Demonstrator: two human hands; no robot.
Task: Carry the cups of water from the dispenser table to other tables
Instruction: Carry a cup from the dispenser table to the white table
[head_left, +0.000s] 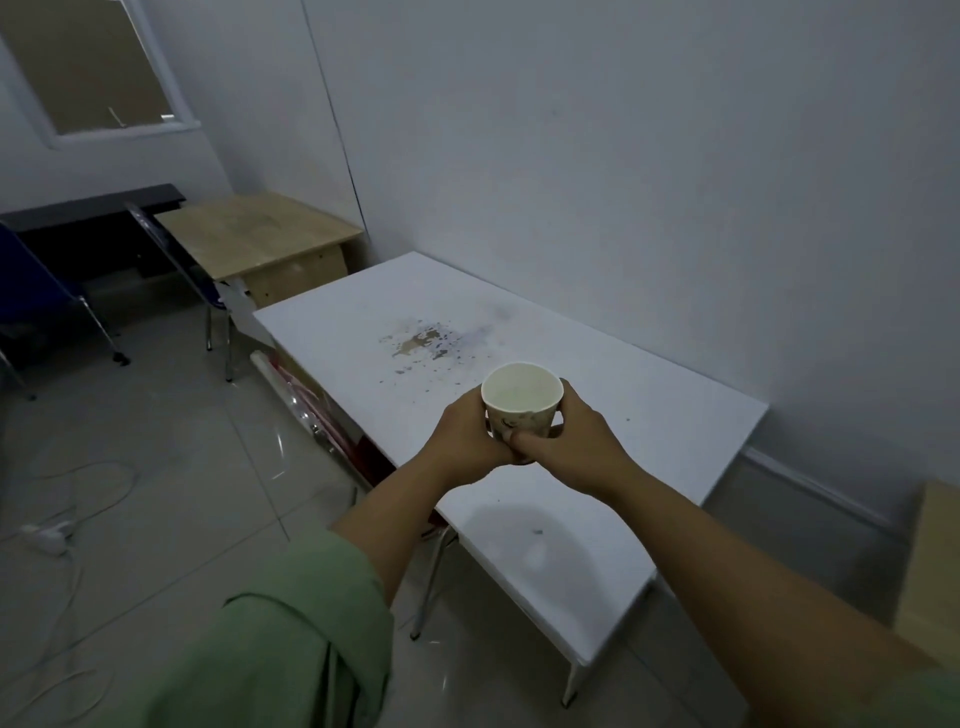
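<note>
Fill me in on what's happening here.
A person holds a paper cup in both hands, the left hand and the right hand wrapped around its sides, above a stained white table by the wall. The cup is upright and not yet set down. A wooden desk stands further back.

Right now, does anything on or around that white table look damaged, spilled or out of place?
Yes. The white table has a worn, stained patch with brown and grey flecks beyond the cup. A power strip and loose cable lie on the floor at left. The cup sits upright in both hands; no spill is visible.
</note>
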